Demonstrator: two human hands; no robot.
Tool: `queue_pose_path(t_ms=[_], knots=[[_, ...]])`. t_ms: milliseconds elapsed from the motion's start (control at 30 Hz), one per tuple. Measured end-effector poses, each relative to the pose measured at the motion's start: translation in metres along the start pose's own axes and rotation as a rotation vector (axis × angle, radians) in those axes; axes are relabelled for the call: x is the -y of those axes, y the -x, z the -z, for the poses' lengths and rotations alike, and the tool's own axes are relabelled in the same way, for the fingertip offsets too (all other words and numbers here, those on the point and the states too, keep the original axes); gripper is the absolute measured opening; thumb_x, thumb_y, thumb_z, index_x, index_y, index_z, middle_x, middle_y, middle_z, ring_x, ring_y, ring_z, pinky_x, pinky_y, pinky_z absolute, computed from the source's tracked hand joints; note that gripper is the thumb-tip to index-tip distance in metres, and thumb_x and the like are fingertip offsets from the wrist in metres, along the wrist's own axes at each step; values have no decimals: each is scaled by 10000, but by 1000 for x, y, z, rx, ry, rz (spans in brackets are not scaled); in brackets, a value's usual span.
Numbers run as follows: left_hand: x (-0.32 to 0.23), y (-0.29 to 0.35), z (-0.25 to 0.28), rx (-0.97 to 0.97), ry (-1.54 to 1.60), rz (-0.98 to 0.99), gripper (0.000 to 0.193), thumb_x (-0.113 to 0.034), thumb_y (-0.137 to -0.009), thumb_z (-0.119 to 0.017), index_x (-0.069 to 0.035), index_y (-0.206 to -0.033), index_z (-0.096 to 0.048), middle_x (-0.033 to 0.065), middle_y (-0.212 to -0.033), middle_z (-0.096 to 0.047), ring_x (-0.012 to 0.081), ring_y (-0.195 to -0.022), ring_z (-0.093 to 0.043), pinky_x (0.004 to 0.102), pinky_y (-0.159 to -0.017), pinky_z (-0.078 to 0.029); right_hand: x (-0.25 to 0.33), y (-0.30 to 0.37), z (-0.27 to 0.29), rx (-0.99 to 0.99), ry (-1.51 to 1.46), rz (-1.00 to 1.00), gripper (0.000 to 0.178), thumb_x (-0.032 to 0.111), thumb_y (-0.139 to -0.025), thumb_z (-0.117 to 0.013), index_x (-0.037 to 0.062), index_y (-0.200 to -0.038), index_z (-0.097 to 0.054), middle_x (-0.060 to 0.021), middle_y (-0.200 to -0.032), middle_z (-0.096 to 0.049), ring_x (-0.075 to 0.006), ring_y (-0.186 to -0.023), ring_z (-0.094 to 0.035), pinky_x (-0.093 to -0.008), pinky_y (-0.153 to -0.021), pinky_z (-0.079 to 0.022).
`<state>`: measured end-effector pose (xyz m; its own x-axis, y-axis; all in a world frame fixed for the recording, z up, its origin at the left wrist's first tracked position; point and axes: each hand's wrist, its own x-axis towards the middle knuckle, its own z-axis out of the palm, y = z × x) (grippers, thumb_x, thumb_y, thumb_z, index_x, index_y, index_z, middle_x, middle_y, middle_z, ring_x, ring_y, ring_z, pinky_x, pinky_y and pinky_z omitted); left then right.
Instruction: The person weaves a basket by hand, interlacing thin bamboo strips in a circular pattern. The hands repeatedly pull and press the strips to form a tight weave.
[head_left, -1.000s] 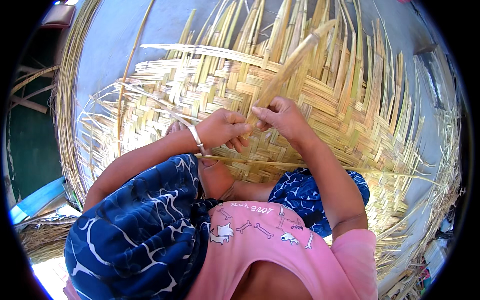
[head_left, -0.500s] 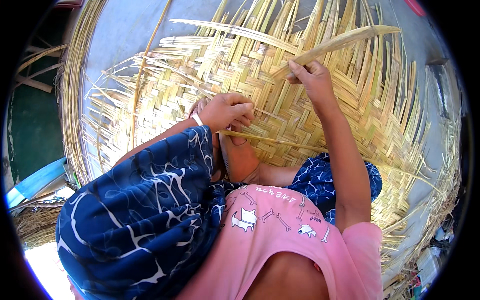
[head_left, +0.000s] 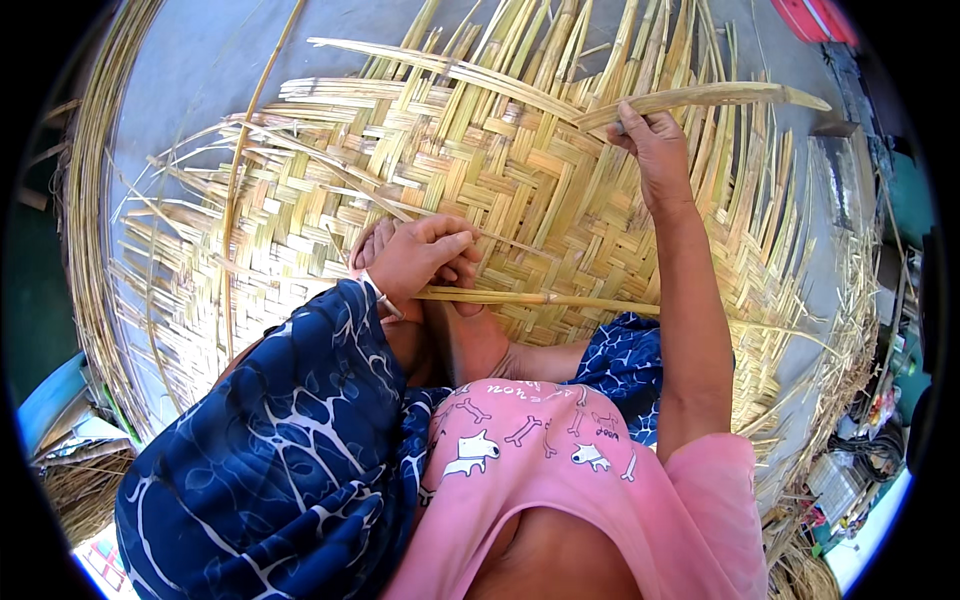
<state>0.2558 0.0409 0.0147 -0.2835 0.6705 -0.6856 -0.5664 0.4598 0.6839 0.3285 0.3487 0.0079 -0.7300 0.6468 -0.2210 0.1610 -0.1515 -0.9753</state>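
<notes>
My right hand [head_left: 655,158] is raised over the upper right of a woven mat [head_left: 500,210] of split yellow strips. Between its thumb and fingers it pinches one end of a long, flat, slightly curved slat [head_left: 740,95], whose pointed tip reaches to the right. Left of centre, my left hand [head_left: 428,258] is curled closed, low over the mat. A thin strip [head_left: 515,242] sticks out beside its fingertips; whether they grip it is hidden. Just beneath this hand runs a longer yellow strip [head_left: 560,299], lying across the mat toward the right.
Loose strip ends fan out along the mat's far edge over a grey floor [head_left: 200,60]. A bundle of long thin stalks [head_left: 95,190] lies at the left. My bare foot [head_left: 478,345] rests at the near edge. Straw scraps and clutter [head_left: 850,480] lie at the right.
The right hand has shifted right, and the slat now lies closer to level. My left hand stays curled in about the same place on the mat. The whole view has turned slightly.
</notes>
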Motion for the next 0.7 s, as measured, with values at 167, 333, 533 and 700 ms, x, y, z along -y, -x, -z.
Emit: queue_pose_path(t_ms=[167, 333, 533, 700], knots=[[-1, 2, 6, 28, -5, -29, 249, -200, -950, -508, -4, -1092, -568, 69, -893, -655, 96, -690, -637, 183, -619, -492, -5, 1, -11, 63, 154, 8, 272, 215, -894, -625, -22, -1028, -612, -49, -853, -636, -108, -743, -606, -244, -700, -508], [9, 4, 15, 30, 25, -57, 236, -193, -951, -507, -6, -1080, -572, 63, -889, -654, 91, -718, -628, 186, -631, -493, -10, -5, -16, 102, 317, 38, 298, 239, -891, -623, -33, -1011, -615, -57, -842, -636, -114, -753, -610, -246, -707, -501], [10, 3, 14, -21, 18, -34, 222, -185, -948, -513, -9, -1065, -581, 55, -878, -651, 83, -702, -617, 188, -627, -495, -10, -23, -14, 194, 474, 73, 334, 270, -878, -630, -36, -1009, -608, -78, -824, -633, -130, -712, -615, -266, -678, -506], [2, 4, 9, -69, 8, 2, 222, -186, -946, -521, -11, -1062, -593, 50, -864, -649, 79, -692, -611, 191, -619, -500, -19, -40, -9, 168, 368, -40, 313, 283, -865, -647, -18, -868, -562, -74, -770, -611, -135, -674, -605, -281, -645, -508]])
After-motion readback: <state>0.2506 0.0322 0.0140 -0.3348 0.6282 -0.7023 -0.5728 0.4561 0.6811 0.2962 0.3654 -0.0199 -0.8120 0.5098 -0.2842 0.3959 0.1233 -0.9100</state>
